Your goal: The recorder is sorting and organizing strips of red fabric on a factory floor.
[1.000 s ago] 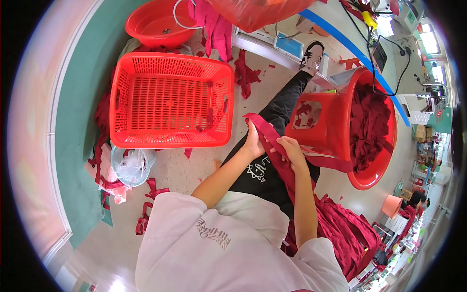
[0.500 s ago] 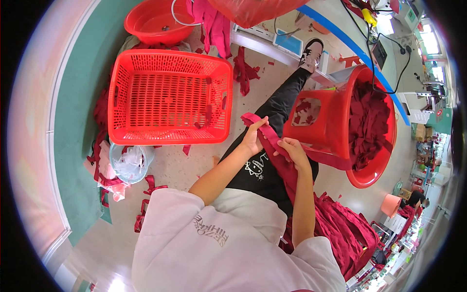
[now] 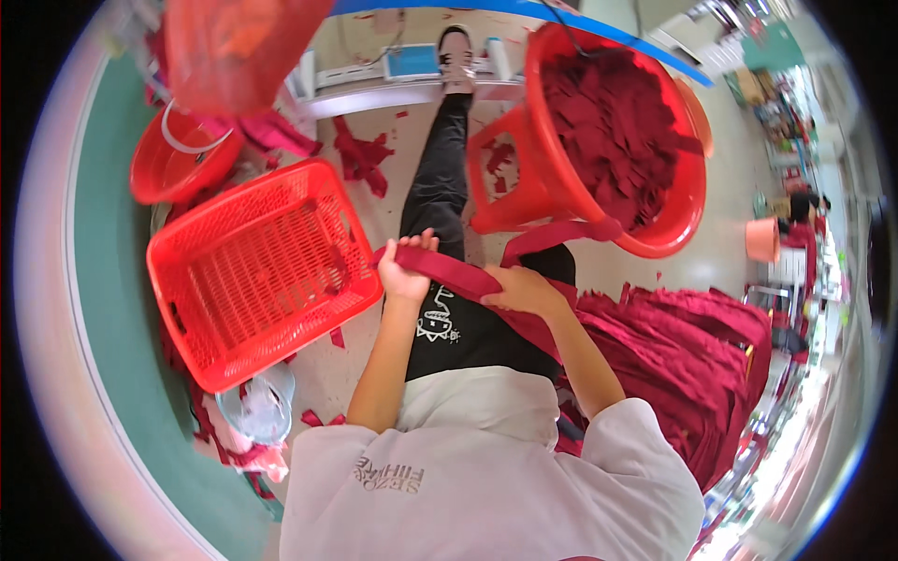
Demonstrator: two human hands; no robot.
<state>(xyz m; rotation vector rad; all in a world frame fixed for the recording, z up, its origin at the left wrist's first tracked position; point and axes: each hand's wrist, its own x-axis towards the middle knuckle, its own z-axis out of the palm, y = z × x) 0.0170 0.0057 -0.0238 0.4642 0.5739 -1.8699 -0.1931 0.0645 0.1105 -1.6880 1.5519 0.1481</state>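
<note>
Maroon cloth strip (image 3: 453, 273) stretches over black trousers (image 3: 482, 341): the right hand (image 3: 520, 288) pinches it; the left hand (image 3: 404, 279), fingers raised, has it across the palm, its grip I cannot tell. To handle it well, I'd keep it flat, untwisted and lightly taut.

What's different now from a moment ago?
The left hand and right hand are farther apart, the dark red strip spread between them. The view has turned: the red basket appears farther left and tilted, the red container of cloth farther left and higher. Both hands stay on the strip; nothing was visibly let go.
</note>
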